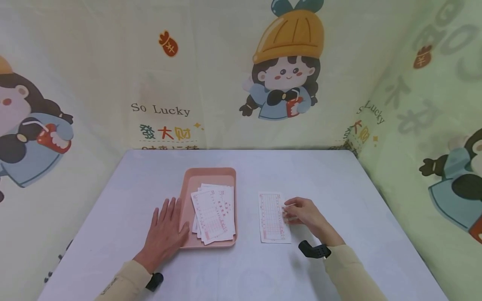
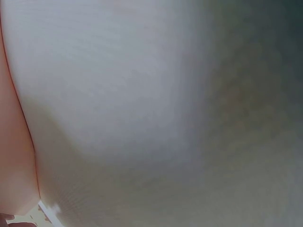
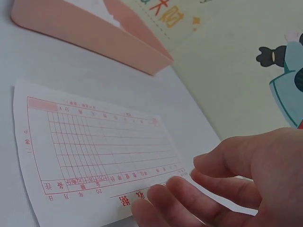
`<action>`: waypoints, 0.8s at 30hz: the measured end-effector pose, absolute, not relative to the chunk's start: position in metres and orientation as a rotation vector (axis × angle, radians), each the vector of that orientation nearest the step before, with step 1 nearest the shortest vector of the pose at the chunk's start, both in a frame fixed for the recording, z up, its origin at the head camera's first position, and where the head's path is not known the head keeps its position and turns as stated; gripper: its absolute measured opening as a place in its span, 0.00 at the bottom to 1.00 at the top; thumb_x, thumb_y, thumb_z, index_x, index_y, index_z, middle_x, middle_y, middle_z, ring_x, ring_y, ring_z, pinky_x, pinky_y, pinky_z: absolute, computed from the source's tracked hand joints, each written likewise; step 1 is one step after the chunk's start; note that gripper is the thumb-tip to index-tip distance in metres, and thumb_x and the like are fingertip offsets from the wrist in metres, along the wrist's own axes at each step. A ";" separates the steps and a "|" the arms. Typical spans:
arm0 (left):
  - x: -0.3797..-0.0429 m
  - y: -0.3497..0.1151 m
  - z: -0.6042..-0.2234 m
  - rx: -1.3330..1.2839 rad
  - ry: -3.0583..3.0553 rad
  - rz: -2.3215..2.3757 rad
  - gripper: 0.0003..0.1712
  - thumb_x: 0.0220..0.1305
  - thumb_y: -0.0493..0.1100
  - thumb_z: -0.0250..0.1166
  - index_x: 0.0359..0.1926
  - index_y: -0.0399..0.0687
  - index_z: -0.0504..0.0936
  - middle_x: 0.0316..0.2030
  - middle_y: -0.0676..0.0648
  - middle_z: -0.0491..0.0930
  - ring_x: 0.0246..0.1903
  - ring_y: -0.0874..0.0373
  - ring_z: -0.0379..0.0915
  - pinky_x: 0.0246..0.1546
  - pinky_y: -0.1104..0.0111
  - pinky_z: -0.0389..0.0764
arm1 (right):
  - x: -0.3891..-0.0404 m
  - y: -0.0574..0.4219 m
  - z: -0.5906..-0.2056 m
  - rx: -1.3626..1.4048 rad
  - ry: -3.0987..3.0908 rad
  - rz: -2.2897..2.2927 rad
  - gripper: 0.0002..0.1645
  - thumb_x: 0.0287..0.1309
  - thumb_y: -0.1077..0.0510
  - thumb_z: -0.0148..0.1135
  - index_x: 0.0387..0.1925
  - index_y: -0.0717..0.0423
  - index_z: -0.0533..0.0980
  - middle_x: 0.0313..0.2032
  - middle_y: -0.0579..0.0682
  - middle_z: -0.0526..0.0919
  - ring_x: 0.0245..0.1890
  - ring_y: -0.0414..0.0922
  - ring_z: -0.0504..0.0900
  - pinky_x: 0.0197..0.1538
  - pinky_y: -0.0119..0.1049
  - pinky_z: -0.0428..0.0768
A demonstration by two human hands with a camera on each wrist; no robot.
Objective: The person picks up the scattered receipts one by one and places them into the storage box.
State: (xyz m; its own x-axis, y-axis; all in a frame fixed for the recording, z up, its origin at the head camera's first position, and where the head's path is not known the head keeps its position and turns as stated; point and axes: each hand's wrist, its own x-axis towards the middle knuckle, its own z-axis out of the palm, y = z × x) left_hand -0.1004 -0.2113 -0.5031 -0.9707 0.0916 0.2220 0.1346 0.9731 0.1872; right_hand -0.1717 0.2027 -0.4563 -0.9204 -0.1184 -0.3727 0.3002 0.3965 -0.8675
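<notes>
A white receipt slip printed with a red grid (image 1: 275,217) lies flat on the table, to the right of a pink tray (image 1: 192,177). My right hand (image 1: 305,215) is at the slip's right edge, its fingers loosely bent. In the right wrist view the thumb and fingertips (image 3: 180,189) are over that edge; whether they touch the paper I cannot tell. Several similar slips (image 1: 214,213) lie in a loose, fanned pile inside the tray. My left hand (image 1: 165,230) is spread flat along the tray's left side, its thumb by the rim.
The white table (image 1: 248,267) runs back to a patterned cloth wall (image 1: 218,83), with more of the same cloth at both sides. In the left wrist view there is mostly a blurred pale surface (image 2: 118,94) and a strip of skin.
</notes>
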 end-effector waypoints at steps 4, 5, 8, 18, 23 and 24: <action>-0.100 -0.212 -0.503 -0.164 -2.919 -0.290 0.45 0.65 0.53 0.55 0.75 0.33 0.54 0.73 0.31 0.57 0.74 0.34 0.47 0.73 0.39 0.49 | -0.172 0.202 -0.458 0.188 2.302 -1.516 0.20 0.66 0.59 0.58 0.54 0.68 0.73 0.45 0.62 0.83 0.37 0.49 0.83 0.45 0.42 0.86; -0.101 -0.212 -0.504 -0.161 -2.929 -0.293 0.45 0.65 0.54 0.55 0.75 0.33 0.53 0.74 0.31 0.56 0.75 0.34 0.47 0.73 0.40 0.48 | -0.172 0.202 -0.458 0.195 2.305 -1.510 0.19 0.66 0.59 0.58 0.54 0.67 0.73 0.45 0.62 0.83 0.37 0.49 0.83 0.44 0.42 0.87; -0.101 -0.212 -0.503 -0.151 -2.967 -0.302 0.45 0.67 0.55 0.53 0.76 0.34 0.51 0.75 0.32 0.54 0.76 0.34 0.44 0.74 0.40 0.45 | -0.173 0.202 -0.459 0.217 2.322 -1.482 0.18 0.66 0.59 0.57 0.53 0.67 0.74 0.44 0.61 0.83 0.37 0.49 0.82 0.43 0.41 0.87; -0.102 -0.209 -0.500 -0.143 -2.978 -0.288 0.45 0.67 0.54 0.53 0.76 0.34 0.51 0.75 0.32 0.54 0.76 0.34 0.44 0.74 0.40 0.46 | -0.174 0.201 -0.465 0.312 2.420 -1.370 0.17 0.65 0.59 0.56 0.51 0.66 0.74 0.42 0.61 0.82 0.34 0.48 0.83 0.39 0.39 0.88; -0.101 -0.209 -0.500 -0.144 -2.979 -0.281 0.44 0.67 0.54 0.53 0.76 0.34 0.51 0.75 0.32 0.54 0.75 0.34 0.44 0.74 0.40 0.46 | -0.172 0.201 -0.465 0.341 2.459 -1.317 0.16 0.64 0.60 0.56 0.49 0.66 0.74 0.40 0.61 0.82 0.32 0.47 0.82 0.36 0.39 0.88; -0.102 -0.209 -0.501 -0.148 -2.976 -0.282 0.45 0.67 0.54 0.53 0.76 0.34 0.51 0.75 0.31 0.54 0.75 0.34 0.44 0.74 0.40 0.47 | -0.172 0.201 -0.465 0.344 2.461 -1.313 0.16 0.64 0.60 0.56 0.49 0.66 0.74 0.40 0.61 0.83 0.32 0.47 0.82 0.36 0.39 0.88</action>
State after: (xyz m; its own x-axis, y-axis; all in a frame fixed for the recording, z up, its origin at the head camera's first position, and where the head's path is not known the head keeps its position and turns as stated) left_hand -0.1016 -0.2093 -0.5010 -0.9842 0.0840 0.1561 0.1119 0.9774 0.1792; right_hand -0.1723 0.2007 -0.4654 -0.9168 0.0566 -0.3953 0.3599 0.5461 -0.7565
